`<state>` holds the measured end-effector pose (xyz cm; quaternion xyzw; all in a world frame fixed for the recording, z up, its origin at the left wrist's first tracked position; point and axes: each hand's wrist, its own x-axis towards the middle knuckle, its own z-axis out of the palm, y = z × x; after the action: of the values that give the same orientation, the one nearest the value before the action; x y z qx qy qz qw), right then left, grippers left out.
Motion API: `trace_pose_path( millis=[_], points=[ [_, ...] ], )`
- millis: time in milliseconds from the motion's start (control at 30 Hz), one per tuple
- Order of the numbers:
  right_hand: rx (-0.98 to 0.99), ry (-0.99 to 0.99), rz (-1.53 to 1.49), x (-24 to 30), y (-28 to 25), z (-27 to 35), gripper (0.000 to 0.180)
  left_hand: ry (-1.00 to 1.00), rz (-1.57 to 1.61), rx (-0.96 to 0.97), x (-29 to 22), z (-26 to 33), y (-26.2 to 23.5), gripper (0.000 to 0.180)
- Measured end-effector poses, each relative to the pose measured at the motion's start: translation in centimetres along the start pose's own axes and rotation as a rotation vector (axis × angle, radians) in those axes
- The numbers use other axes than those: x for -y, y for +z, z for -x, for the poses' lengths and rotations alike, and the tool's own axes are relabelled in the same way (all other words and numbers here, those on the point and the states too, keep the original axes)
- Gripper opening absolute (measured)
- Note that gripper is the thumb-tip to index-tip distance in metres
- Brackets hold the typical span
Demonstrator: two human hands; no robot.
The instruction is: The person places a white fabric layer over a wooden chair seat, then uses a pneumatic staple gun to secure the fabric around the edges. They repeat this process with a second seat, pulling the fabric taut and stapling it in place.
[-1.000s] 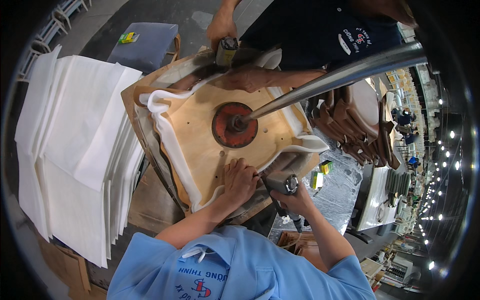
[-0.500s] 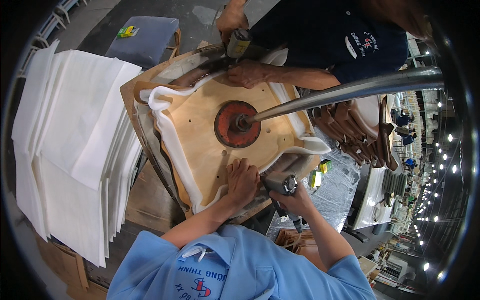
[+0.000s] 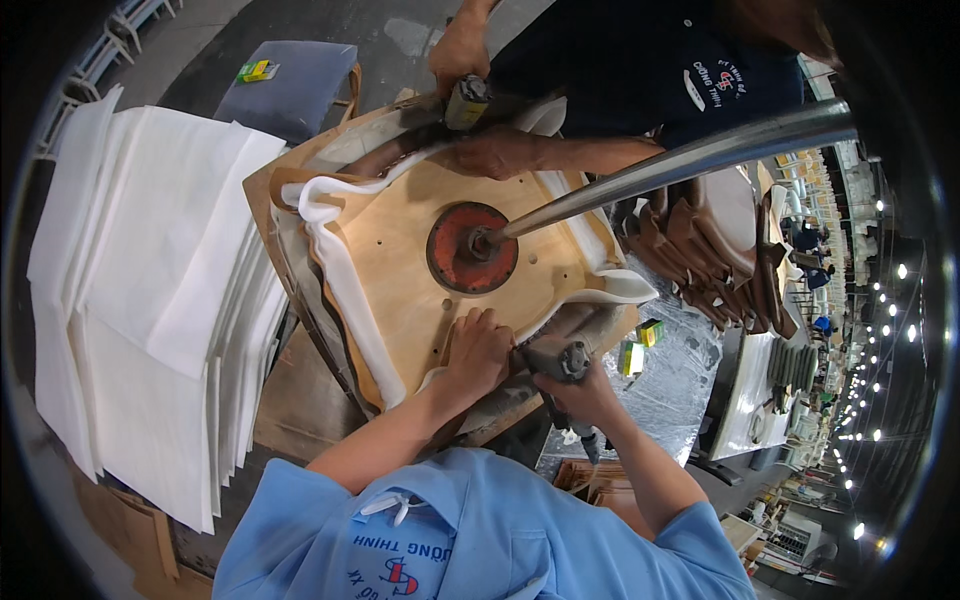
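A plywood seat board (image 3: 400, 250) lies upside down with white padding fabric (image 3: 335, 275) folded over its edges. A red round clamp disc (image 3: 472, 248) on a steel arm (image 3: 680, 160) presses on its middle. My left hand (image 3: 478, 350) lies flat on the board's near edge, fingers pressing the fabric down. My right hand (image 3: 580, 392) grips a grey staple gun (image 3: 557, 357), its nose at the edge right next to my left hand. Across the board, another person in a dark shirt presses one hand (image 3: 497, 152) on the far edge and holds a second staple gun (image 3: 466, 100).
A tall stack of white fabric sheets (image 3: 150, 290) lies to the left. A grey-blue upholstered seat (image 3: 290, 85) stands at the back left. Brown covered seat parts (image 3: 720, 240) are piled on the right. Small green-yellow boxes (image 3: 635, 350) sit on a foil-covered surface.
The other person's hand has come down onto the far edge of the board, and the view has shifted slightly. My hands stay at the near edge with the staple gun.
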<state>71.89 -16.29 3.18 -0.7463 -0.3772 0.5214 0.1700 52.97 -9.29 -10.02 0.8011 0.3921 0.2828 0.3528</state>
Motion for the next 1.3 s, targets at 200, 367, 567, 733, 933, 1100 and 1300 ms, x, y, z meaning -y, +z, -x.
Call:
trace_pose_path(
  millis=[200, 367, 567, 733, 933, 1100, 1300],
  points=[
    [0.004, 0.082, -0.040, -0.5, -0.2, 1.4, 0.057, 0.070, -0.142, 0.206, 0.9, -2.5, -0.2, 0.010],
    [0.015, 0.079, -0.089, -0.8, 0.2, 1.2, 0.059, 0.166, -0.104, 0.212, 1.5, -2.9, -0.2, 0.013],
    [0.032, 0.082, -0.096, 1.0, 0.9, 1.2, 0.057, 0.181, -0.089, 0.208, 1.7, -2.8, -0.3, 0.013],
    [-0.050, -0.003, -0.033, 0.5, 1.9, 0.9, 0.051, 0.206, -0.094, 0.205, 1.7, -2.8, -0.4, 0.011],
    [-0.028, 0.053, -0.035, 0.4, 1.4, 0.9, 0.046, 0.223, 0.004, 0.284, 2.3, -3.7, -1.5, 0.010],
    [-0.029, 0.037, -0.146, -0.5, 1.2, 2.1, 0.048, 0.053, 0.247, 0.304, 2.9, -2.6, -5.8, 0.014],
    [-0.004, 0.002, -0.087, 0.8, 1.3, 2.2, 0.052, -0.115, 0.160, 0.355, 1.5, 2.2, -10.2, 0.018]
  ],
)
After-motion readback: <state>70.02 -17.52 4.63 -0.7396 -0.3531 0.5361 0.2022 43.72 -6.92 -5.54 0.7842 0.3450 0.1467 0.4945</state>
